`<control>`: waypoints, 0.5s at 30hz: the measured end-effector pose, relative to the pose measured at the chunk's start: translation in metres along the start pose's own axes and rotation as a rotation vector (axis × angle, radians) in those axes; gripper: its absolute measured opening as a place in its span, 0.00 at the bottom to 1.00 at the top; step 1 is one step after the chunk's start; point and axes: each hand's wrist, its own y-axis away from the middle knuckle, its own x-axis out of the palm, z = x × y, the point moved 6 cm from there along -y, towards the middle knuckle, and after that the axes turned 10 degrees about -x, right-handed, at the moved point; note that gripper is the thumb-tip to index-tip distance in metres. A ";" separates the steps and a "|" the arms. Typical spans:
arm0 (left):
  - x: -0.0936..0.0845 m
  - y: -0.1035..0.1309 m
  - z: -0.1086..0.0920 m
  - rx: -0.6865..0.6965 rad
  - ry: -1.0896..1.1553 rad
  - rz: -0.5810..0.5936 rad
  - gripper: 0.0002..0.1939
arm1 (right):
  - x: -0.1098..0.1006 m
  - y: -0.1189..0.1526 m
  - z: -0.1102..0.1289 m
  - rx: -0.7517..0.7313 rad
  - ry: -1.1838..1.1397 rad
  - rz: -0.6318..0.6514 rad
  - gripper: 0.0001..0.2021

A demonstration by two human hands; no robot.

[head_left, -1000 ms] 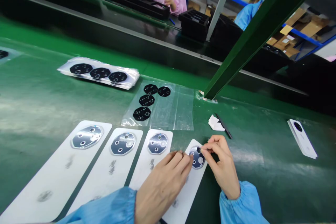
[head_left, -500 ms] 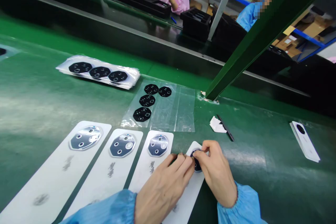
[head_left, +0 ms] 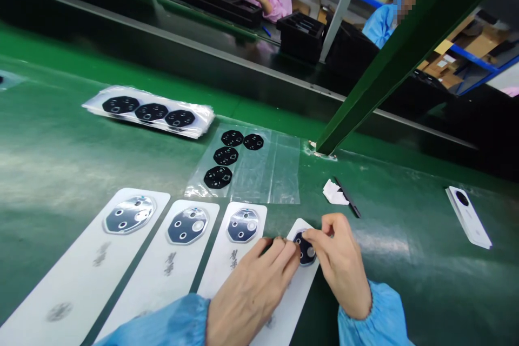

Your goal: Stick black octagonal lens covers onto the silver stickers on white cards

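Note:
Four long white panels lie side by side in the head view, each with a dark octagonal plate. My left hand rests over the rightmost panel, fingers curled together at the left edge of its octagonal plate. What those fingertips hold, if anything, is hidden. My right hand is pinched at the plate's upper right; anything between thumb and finger is too small to make out. To the left lie the other panels.
Black octagonal pieces lie on a clear plastic sheet. Behind left is a stack of bagged pieces. A black stick touches white scrap. White panels lie far right. A green post rises behind; two people are beyond.
My right hand has shifted slightly right and up, uncovering more of the octagonal plate. My left hand has barely moved. The person in pink now holds a dark object in both hands.

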 end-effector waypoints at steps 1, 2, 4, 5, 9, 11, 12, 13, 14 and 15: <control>0.000 0.000 0.000 0.003 0.003 -0.001 0.16 | 0.000 -0.001 0.000 -0.006 0.022 -0.001 0.13; 0.000 0.000 -0.001 0.005 0.003 0.001 0.16 | 0.000 -0.001 0.001 -0.020 0.046 0.010 0.13; 0.000 -0.001 0.000 0.000 -0.004 0.000 0.15 | 0.002 -0.003 0.003 -0.048 0.055 0.041 0.14; 0.000 -0.001 0.000 -0.006 -0.008 -0.001 0.15 | 0.002 -0.003 0.003 -0.053 0.042 0.041 0.14; 0.002 -0.002 0.001 -0.004 -0.002 0.013 0.14 | 0.001 -0.004 0.001 -0.033 0.054 0.044 0.14; 0.002 -0.002 0.001 0.001 -0.001 0.022 0.16 | 0.004 -0.004 0.001 -0.045 0.078 0.100 0.15; 0.002 -0.002 0.001 -0.001 -0.003 0.025 0.16 | 0.005 -0.003 0.001 -0.050 0.069 0.117 0.15; 0.002 -0.001 0.001 -0.003 -0.006 0.031 0.16 | 0.004 -0.003 0.002 -0.048 0.053 0.116 0.15; 0.003 -0.001 0.001 -0.003 -0.007 0.036 0.15 | 0.003 -0.004 0.002 -0.041 0.042 0.104 0.14; 0.003 -0.001 0.000 -0.003 -0.006 0.037 0.15 | 0.002 -0.004 0.002 -0.036 0.039 0.081 0.14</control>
